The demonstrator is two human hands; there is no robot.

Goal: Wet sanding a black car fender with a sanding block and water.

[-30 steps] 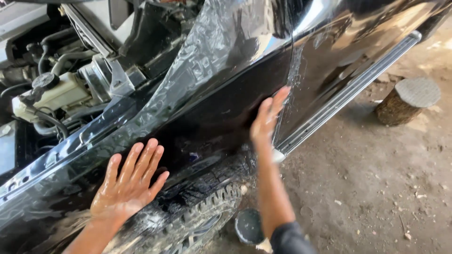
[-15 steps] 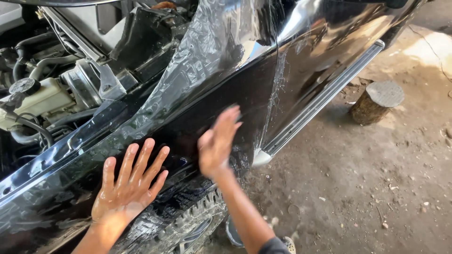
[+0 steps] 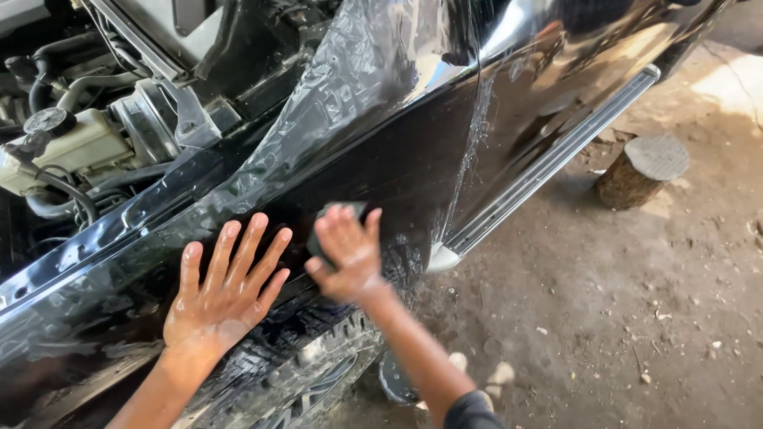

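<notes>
left hand (image 3: 225, 298) is flat and spread, wet, palm down on the black fender (image 3: 350, 183), grasping nothing. right hand (image 3: 347, 253) is just beside it, fingers curled over a small dark pad or squeegee (image 3: 322, 226) and pressing it against the panel; the tool is mostly hidden under the fingers, so its kind is hard to make out.

largest to smallest:
- black car body, fender plus door (image 3: 572, 71), fills most of the view, glossy and wet.
- clear film (image 3: 358, 87) drapes from the top edge of the fender down over the panel, heavily wrinkled up top, with a loose vertical edge (image 3: 475, 135) near the door gap.
- open engine bay (image 3: 103, 103) at upper left, with a pale fluid reservoir (image 3: 75, 147) and hoses.
- chrome side step (image 3: 548, 167) runs along under the door.
- tyre (image 3: 294, 373) below the hands, in the wheel arch.
- log stump (image 3: 640, 168) on the dirt floor (image 3: 620, 334), well apart from the car.

risks, my read:
- wrinkles and trapped water could set as creases or bubbles if pressure is uneven.
- dusty floor right below; grit could get under the film's loose edge.
- wet left hand could slip and drag the film off line.

hidden or unclear:
- lower fender edge is lost in glare.
- can't tell where the film ends on the panel.
- the round dark thing (image 3: 397, 381) by the right forearm is partly covered.
</notes>
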